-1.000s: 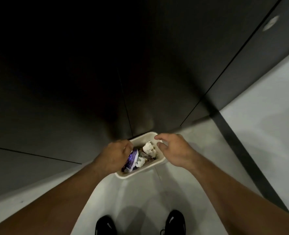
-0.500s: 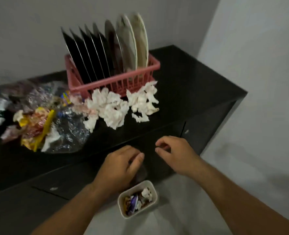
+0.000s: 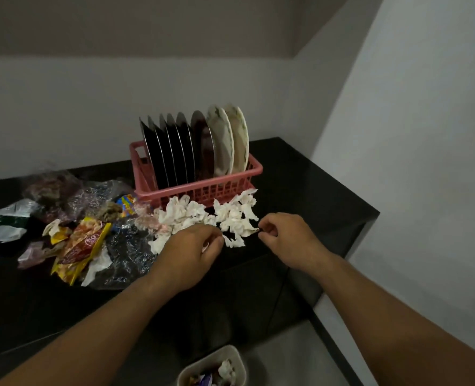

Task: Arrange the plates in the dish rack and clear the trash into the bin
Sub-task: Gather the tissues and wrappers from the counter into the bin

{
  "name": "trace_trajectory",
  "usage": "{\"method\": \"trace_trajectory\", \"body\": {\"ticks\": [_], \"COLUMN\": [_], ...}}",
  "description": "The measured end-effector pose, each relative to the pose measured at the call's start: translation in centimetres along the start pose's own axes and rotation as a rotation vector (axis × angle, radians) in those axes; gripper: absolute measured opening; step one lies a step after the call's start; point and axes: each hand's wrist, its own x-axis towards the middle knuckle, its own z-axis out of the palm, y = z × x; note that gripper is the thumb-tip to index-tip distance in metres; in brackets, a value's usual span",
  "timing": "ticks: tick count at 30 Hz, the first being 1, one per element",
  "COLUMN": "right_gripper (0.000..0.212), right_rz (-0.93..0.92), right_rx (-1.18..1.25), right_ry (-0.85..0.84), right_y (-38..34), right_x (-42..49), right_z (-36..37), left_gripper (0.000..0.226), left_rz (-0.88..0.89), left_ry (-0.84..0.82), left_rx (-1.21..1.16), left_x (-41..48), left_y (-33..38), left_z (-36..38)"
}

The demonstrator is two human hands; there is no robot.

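A pink dish rack point(image 3: 254, 170) on the black counter point(image 3: 308, 190) holds several dark plates point(image 3: 172, 154) and two white plates point(image 3: 232, 140), all upright. Crumpled white tissues point(image 3: 230, 215) lie in front of the rack. My left hand point(image 3: 191, 253) is curled over the near edge of the tissue pile, with a white scrap showing between thumb and fingers. My right hand point(image 3: 285, 236) hovers loosely curled, its fingertips at the right edge of the tissues, nothing seen in its grip. A small white bin point(image 3: 235, 355) with trash inside stands on the floor below.
Snack wrappers point(image 3: 81, 243) and crinkled clear plastic point(image 3: 125, 257) cover the counter's left part. A silver-green wrapper point(image 3: 8, 218) lies at the far left. The counter's right corner point(image 3: 370, 211) meets a white wall. Cabinet doors run beneath the counter.
My view has risen from the bin on the floor to the counter. Both hands lifted from beside the bin up to the tissue pile.
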Motion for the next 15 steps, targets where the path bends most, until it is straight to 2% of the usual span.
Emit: {"method": "trace_trajectory", "body": {"ticks": [6, 11, 15], "right_gripper": [0.022, 0.035, 0.038], "right_rz": [0.081, 0.142, 0.115], "right_rx": [-0.099, -0.125, -0.161], "right_ry": [-0.023, -0.098, -0.093], "right_y": [-0.1, 1.2, 2.5], "right_x": [2.7, 4.3, 7.5], "right_z": [1.8, 4.9, 6.0], "left_gripper": [0.023, 0.026, 0.029], "left_rz": [0.029, 0.031, -0.001], "left_ry": [0.011, -0.072, -0.06], "left_rx": [-0.004, 0.011, 0.052], "left_x": [4.1, 4.6, 5.6], "left_y": [-2.7, -4.2, -5.1], "left_z": [0.0, 1.2, 2.3]}}
